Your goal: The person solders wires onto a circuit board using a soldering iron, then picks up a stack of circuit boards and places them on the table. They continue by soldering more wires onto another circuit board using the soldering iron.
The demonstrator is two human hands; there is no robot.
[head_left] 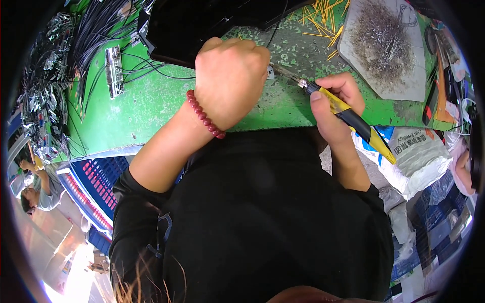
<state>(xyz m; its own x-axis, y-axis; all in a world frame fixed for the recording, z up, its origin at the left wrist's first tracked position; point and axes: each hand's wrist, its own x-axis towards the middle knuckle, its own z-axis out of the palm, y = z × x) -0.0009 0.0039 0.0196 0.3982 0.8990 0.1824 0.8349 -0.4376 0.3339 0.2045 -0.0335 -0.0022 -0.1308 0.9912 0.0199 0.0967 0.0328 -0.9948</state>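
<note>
My left hand (230,83), with a dark red bead bracelet (203,117) at the wrist, is curled over the green worktop (283,108). Its fingertips are hidden beneath it, and I cannot make out what they grip. A small whitish piece (271,73) shows just beside its knuckles. In my right hand (337,103) is a yellow and black soldering iron (361,121), held like a pen. The iron's thin tip points left and reaches that small piece; whether it touches is too small to tell. A black wire (177,76) runs in under my left hand.
A glossy black housing (192,28) lies beyond my left hand. Yellow sticks (328,25) are scattered at the back. On the right sits a grey slab (406,86) covered with dark scraps. Metal strips (114,70), black wires (101,30) and shiny parts (45,86) crowd the left.
</note>
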